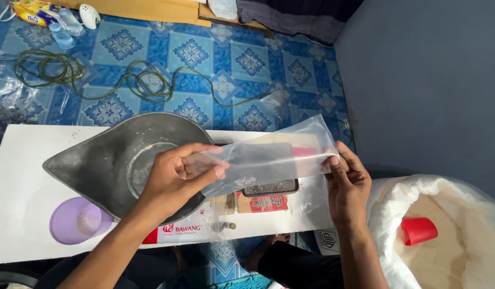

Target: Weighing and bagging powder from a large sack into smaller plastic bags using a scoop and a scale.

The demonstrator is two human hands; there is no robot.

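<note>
I hold a clear plastic bag [269, 158] stretched flat between both hands above a white board [23, 176]. My left hand [175, 176] pinches the bag's left end with thumb and fingers. My right hand [346, 184] grips its right end. Under the left hand sits a grey metal scoop-shaped pan [97, 160] with a pointed spout toward the left. Through the bag shows a small dark tray [271, 187] on a red and brown box [263, 203].
A purple plastic cup [76, 220] lies on the board at the lower left. A white sack [445, 241] of pale grain with a red cup [419, 230] in it stands at the right. A green cord [97, 80] coils on the blue patterned floor.
</note>
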